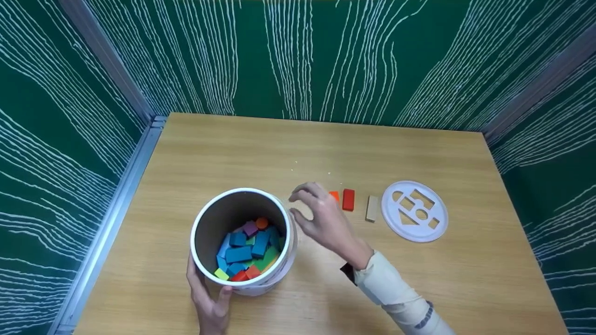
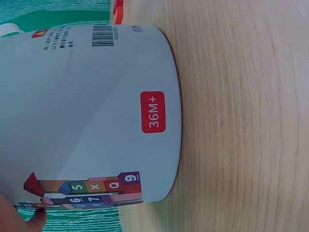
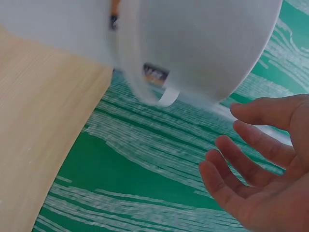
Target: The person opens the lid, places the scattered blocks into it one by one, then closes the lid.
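A white bucket (image 1: pixel 233 209) stands on the table with its mouth up, holding blue, green, red, orange, yellow and purple toy blocks (image 1: pixel 238 254). My left hand (image 1: pixel 209 302) grips its near left side, thumb toward the front and fingers along the wall. In the left wrist view the bucket (image 2: pixel 96 106) carries a red "36M+" label and printed block pictures. Just right of the rim hovers my right hand (image 1: pixel 321 216), fingers loosely bent with nothing between them. The right wrist view has that hand (image 3: pixel 260 169) apart from the bucket wall and its white handle (image 3: pixel 135 72).
Right of my right hand lie an orange block (image 1: pixel 334 195), partly hidden, a red block (image 1: pixel 348 200) and a plain wooden block (image 1: pixel 371 208). Beyond them is a round white lid (image 1: pixel 393 218) with shaped holes. Green patterned panels (image 1: pixel 251 56) enclose the wooden table (image 1: pixel 223 149).
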The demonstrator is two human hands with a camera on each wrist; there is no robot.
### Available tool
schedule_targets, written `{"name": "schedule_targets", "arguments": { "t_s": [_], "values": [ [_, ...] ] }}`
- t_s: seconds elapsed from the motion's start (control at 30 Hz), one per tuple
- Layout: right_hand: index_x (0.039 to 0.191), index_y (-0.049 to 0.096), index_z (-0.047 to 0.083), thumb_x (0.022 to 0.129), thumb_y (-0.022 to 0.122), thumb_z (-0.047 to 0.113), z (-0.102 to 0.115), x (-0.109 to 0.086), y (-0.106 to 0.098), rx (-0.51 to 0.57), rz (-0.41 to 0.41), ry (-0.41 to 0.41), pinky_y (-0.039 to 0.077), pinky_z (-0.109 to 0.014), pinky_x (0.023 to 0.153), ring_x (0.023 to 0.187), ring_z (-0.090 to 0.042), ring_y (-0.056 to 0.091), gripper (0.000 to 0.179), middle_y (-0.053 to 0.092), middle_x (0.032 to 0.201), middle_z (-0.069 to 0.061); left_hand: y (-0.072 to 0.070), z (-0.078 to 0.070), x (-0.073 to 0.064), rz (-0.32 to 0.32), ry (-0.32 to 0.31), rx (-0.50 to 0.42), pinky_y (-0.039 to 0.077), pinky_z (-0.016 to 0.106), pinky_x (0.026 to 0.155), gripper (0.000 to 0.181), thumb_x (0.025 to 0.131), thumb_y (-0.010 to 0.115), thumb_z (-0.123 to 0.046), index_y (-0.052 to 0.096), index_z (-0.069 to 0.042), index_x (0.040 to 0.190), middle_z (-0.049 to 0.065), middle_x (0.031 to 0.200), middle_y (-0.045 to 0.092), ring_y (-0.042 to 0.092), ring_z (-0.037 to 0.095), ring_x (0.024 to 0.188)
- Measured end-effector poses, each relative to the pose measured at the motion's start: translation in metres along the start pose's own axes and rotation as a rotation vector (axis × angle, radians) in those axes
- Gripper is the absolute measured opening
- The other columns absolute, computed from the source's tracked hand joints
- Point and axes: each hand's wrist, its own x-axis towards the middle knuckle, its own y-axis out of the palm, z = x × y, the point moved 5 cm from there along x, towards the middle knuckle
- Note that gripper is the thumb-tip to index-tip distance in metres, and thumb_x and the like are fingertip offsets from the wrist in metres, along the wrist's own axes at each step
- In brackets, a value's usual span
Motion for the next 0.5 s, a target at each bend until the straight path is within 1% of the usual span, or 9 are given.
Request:
{"name": "schedule_targets", "arguments": {
  "t_s": [0.1, 0.33, 0.5],
  "values": [
    [0.094, 0.068, 0.009, 0.079, 0.072, 0.005, -0.011, 0.0, -0.002, -0.02, -0.019, 0.022, 0.052, -0.027, 0.083, 0.095, -0.017, 0.056, 0.016, 0.061, 0.102, -0.004, 0.0, 0.0, 0.0, 0.0, 0.006, -0.007, 0.022, 0.021, 0.111, 0.085, 0.079, 0.066, -0.008, 0.019, -0.013, 0.15, 0.008, 0.152, 0.024, 0.025, 0.017, 0.135],
    [0.094, 0.068, 0.008, 0.078, 0.074, 0.005, -0.036, -0.001, -0.002, -0.048, -0.03, 0.11, 0.052, -0.032, 0.086, 0.096, -0.02, 0.057, 0.018, 0.061, 0.103, -0.006, 0.0, 0.0, 0.0, -0.006, -0.001, -0.001, 0.023, 0.021, 0.111, 0.085, 0.079, 0.066, -0.009, 0.02, -0.013, 0.15, 0.008, 0.152, 0.024, 0.026, 0.017, 0.135],
    [0.092, 0.068, 0.007, 0.077, 0.074, 0.003, -0.047, -0.001, -0.002, -0.055, -0.044, 0.111, 0.052, -0.035, 0.083, 0.096, -0.022, 0.056, 0.017, 0.06, 0.101, -0.007, 0.0, 0.0, 0.0, -0.005, 0.003, -0.002, 0.023, 0.02, 0.11, 0.084, 0.079, 0.065, -0.011, 0.02, -0.013, 0.15, 0.007, 0.152, 0.025, 0.026, 0.018, 0.134]
  ]
}}
